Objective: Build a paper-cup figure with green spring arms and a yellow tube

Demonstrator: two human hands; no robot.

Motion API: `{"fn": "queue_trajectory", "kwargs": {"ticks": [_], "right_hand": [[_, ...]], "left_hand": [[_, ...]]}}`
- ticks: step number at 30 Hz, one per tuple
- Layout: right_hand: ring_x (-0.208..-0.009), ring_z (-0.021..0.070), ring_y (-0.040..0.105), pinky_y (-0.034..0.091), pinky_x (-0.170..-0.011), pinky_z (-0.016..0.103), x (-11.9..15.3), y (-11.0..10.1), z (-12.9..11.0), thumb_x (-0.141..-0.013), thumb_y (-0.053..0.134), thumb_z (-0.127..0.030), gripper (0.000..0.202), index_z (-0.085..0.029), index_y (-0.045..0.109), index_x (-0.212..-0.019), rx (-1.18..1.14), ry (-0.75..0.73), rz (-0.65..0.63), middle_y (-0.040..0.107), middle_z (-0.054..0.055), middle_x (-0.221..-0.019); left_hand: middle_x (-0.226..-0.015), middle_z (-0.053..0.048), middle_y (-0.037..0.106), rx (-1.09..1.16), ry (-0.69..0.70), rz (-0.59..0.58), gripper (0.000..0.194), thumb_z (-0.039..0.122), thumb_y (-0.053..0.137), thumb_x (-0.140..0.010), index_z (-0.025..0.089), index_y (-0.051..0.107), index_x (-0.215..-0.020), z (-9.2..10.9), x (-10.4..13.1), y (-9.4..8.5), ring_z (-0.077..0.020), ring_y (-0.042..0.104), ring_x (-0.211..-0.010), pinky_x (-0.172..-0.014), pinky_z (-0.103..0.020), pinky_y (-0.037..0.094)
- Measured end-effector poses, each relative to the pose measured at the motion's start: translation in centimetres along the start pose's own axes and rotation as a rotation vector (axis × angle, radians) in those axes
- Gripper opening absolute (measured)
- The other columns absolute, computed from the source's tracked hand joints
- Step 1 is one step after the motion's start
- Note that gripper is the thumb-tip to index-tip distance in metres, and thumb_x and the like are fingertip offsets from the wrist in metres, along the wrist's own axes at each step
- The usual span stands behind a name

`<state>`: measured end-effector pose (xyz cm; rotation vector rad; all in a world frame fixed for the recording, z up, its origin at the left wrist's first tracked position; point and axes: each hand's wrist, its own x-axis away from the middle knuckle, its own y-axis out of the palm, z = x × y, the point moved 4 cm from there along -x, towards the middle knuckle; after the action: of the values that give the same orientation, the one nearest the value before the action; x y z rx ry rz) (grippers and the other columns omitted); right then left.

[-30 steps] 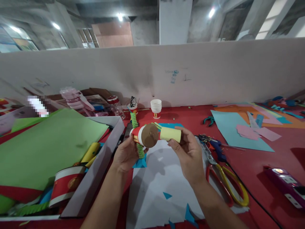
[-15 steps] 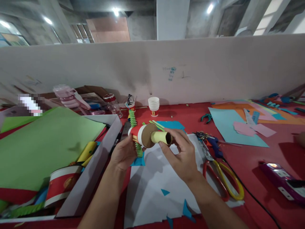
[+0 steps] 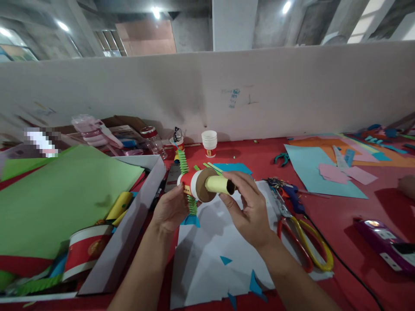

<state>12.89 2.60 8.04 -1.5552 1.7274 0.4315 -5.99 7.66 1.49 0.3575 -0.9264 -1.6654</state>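
My left hand (image 3: 171, 208) is wrapped round a red and white paper cup (image 3: 189, 181) lying on its side in the air. A brown cardboard disc (image 3: 203, 192) covers the cup's mouth, and a yellow paper tube (image 3: 217, 184) sticks out from it to the right. Folded green paper strips (image 3: 183, 162) stand out from the cup above and below. With thumb and fingers, my right hand (image 3: 248, 205) grips the tube's open end. Beneath them lies white paper (image 3: 220, 276) with blue paper scraps (image 3: 226, 260) on it.
Large scissors (image 3: 306, 246) and a blue glue gun (image 3: 293, 198) lie right of the paper. A white box (image 3: 142, 207) of craft material stands left. Stacked paper cups (image 3: 209, 141) are at the back. Another person's hand (image 3: 407, 186) shows at the right edge.
The cup with its disc and tube has shifted slightly right, together with my left hand. My right hand keeps its grip at the tube's end.
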Motion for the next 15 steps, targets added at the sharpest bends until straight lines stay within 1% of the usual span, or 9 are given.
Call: {"fn": "queue_trajectory", "kwargs": {"ticks": [4,6,10,13,15], "right_hand": [[-0.112,0.024,0.061,0.052,-0.097,0.045,-0.18,0.12,-0.35,-0.092,0.059,-0.017,0.035,-0.03,0.059,-0.124,0.006,-0.057,-0.033,0.066,0.007,-0.12],[-0.11,0.0236,0.063,0.053,-0.096,0.045,-0.21,0.25,-0.48,-0.091,0.06,-0.016,0.034,-0.029,0.06,-0.122,0.011,-0.061,-0.04,0.067,0.007,-0.117],[-0.106,0.0231,0.064,0.055,-0.092,0.043,-0.27,0.22,-0.29,-0.09,0.061,-0.017,0.032,-0.029,0.061,-0.12,0.047,-0.011,-0.002,0.069,0.006,-0.114],[-0.106,0.0234,0.065,0.056,-0.091,0.043,-0.31,0.11,0.05,-0.089,0.063,-0.018,0.032,-0.028,0.062,-0.119,0.036,0.02,0.021,0.07,0.006,-0.114],[-0.106,0.0235,0.065,0.056,-0.091,0.043,-0.3,0.12,0.29,-0.089,0.064,-0.018,0.031,-0.027,0.063,-0.119,0.023,0.033,0.021,0.07,0.006,-0.114]], "left_hand": [[-0.091,-0.008,0.078,-0.035,-0.01,-0.029,0.029,0.025,0.055,-0.088,0.017,0.069,-0.112,0.07,-0.1,0.07,-0.0234,0.073,-0.077,-0.075,-0.035,0.058],[-0.091,-0.007,0.078,-0.04,0.011,-0.016,0.028,0.025,0.051,-0.091,0.017,0.071,-0.109,0.25,-0.11,0.09,-0.0231,0.073,-0.076,-0.073,-0.035,0.058],[-0.091,-0.008,0.078,-0.041,0.056,0.043,0.027,0.02,0.052,-0.088,0.016,0.072,-0.108,0.46,0.02,0.1,-0.0256,0.072,-0.088,-0.077,-0.036,0.057],[-0.089,-0.006,0.078,-0.049,0.064,0.042,0.025,0.019,0.054,-0.088,0.016,0.073,-0.105,0.44,0.13,0.21,-0.027,0.071,-0.095,-0.084,-0.037,0.055],[-0.091,-0.006,0.078,-0.064,0.07,0.037,0.025,0.021,0.057,-0.088,0.016,0.072,-0.106,0.47,0.14,0.17,-0.0271,0.069,-0.099,-0.089,-0.039,0.054]]}}
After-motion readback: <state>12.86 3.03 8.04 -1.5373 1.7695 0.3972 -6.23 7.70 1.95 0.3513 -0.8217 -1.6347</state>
